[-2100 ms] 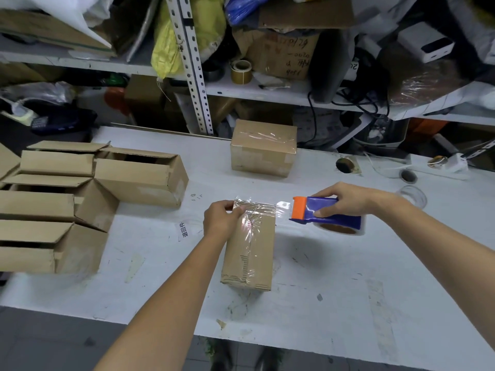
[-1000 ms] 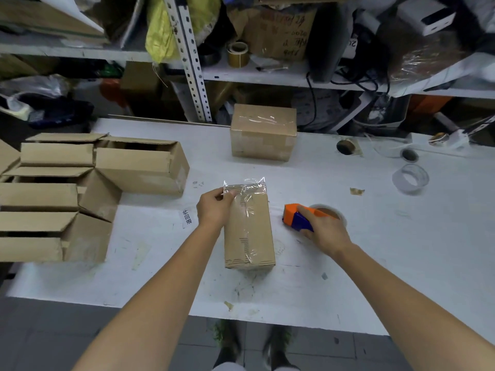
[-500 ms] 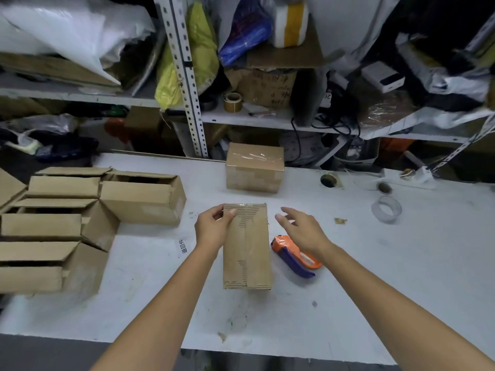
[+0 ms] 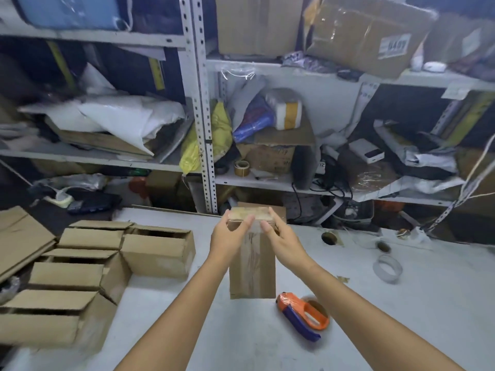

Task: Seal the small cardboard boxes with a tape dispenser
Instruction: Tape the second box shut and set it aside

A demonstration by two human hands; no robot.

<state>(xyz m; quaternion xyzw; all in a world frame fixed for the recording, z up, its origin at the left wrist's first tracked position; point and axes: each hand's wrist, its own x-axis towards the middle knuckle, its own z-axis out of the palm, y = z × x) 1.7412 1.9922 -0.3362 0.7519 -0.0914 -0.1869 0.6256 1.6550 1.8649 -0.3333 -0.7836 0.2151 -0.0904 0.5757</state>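
**Q:** Container locations?
**A:** Open brown cardboard boxes (image 4: 158, 253) lie at left on the white table (image 4: 401, 317). Their interiors are dark and the contents cannot be told. The orange-and-blue tape dispenser (image 4: 302, 315) lies just beside the taped small brown cardboard box (image 4: 251, 266).

**Q:** Hand status?
**A:** The left hand (image 4: 227, 236) and right hand (image 4: 284, 239) both grasp that box's far end.

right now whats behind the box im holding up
Another cardboard box stands behind the held box; only its upper edge and right corner show. The held box, the left hand and the right hand cover the rest.
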